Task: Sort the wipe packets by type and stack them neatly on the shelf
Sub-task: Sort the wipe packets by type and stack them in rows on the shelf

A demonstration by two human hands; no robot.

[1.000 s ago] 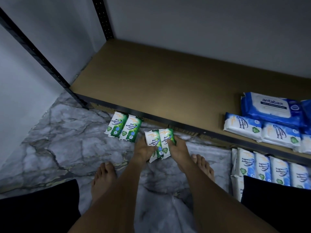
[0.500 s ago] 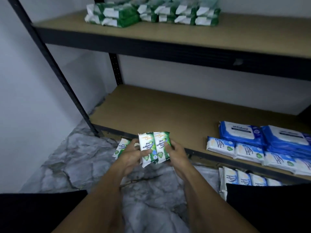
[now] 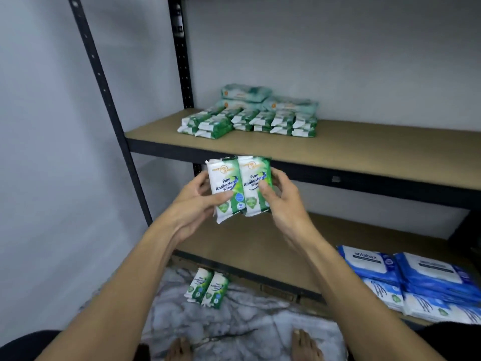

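Observation:
Two green and white pine antibacterial wipe packets (image 3: 239,187) are held side by side, upright, just below the front edge of the middle shelf (image 3: 364,149). My left hand (image 3: 197,201) grips their left side and my right hand (image 3: 282,199) grips their right side, thumbs on the fronts. Rows of stacked green packets (image 3: 250,123) lie on the middle shelf, with paler green packs behind them. Two more green packets (image 3: 208,287) lie on the marble floor by the bottom shelf.
Blue wipe packs (image 3: 421,280) are stacked at the right of the bottom shelf (image 3: 260,254). A black upright post (image 3: 109,110) stands at the left front, another at the back. A grey wall closes the left. My bare feet (image 3: 304,345) stand on the marble floor.
Both hands have lifted the two green packets from floor level up to the middle shelf's edge. My view has tilted up from the bottom shelf to the middle shelf.

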